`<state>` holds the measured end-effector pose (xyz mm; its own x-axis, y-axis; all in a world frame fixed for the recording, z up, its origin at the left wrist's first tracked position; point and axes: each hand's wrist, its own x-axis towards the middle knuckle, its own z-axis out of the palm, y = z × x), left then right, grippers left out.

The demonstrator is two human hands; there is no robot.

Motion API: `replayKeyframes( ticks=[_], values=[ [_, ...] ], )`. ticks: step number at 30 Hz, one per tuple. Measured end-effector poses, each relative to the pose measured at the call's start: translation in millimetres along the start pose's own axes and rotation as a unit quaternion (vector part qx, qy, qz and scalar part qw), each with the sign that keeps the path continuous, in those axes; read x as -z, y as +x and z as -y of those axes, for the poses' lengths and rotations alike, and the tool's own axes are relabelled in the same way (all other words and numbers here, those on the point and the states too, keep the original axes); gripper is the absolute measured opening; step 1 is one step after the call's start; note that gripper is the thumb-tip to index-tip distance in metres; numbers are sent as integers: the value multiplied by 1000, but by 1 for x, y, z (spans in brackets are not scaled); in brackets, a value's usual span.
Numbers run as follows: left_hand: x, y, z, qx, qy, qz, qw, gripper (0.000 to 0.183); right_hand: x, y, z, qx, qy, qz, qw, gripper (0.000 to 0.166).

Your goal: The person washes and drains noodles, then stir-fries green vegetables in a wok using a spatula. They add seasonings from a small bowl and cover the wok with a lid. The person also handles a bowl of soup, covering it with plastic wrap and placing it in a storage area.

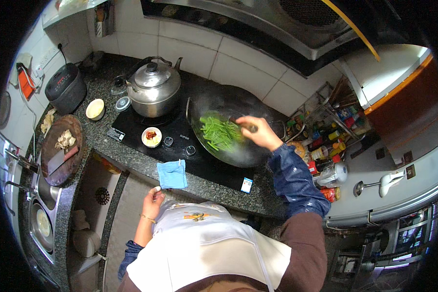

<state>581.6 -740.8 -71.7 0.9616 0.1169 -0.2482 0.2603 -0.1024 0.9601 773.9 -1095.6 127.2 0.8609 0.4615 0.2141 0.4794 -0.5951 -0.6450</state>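
A dark wok [204, 146] stands on the black stovetop, holding cut green vegetable stalks [221, 133] under rising steam. Over its right part, my right hand [257, 131] is closed around the handle of a cooking utensil, whose far end is hidden. Near the counter's front edge is my left hand [155, 199], its fingers bent, just below a folded blue cloth [172, 175]; whether it touches the cloth or counter edge is unclear. A small white bowl [151, 137] with red and pale pieces sits left of the stove knobs.
A metal kettle [154, 89] stands left of the wok. Farther left are a pale bowl [95, 109], a black appliance [65, 87], and a round wooden board [54, 135] bearing garlic [65, 139] and a cleaver [60, 160]. Bottles and jars [328, 153] crowd the right side.
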Motion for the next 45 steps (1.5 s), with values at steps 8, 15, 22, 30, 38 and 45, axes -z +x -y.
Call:
replayKeyframes(
  ticks=[8,15,22,30,38,45],
  values=[
    [27,9,4,-2,38,13,999,37,38,-46,131,109,-106,119,981,28],
    [34,30,5,-24,19,60,998,39,-10,-62,57,-74,-125,-60,988,23],
    [44,28,-4,-9,14,64,998,36,59,-54,5,-334,-206,-299,870,26],
    [48,35,0,-12,15,61,998,36,-13,-60,-47,-269,343,-410,801,22],
    [42,44,-8,-16,7,82,996,36,-7,-19,-27,-180,-60,-310,932,23],
    [37,48,-1,-15,-17,92,996,34,-10,-7,19,-5,-42,-22,999,28]
  ],
)
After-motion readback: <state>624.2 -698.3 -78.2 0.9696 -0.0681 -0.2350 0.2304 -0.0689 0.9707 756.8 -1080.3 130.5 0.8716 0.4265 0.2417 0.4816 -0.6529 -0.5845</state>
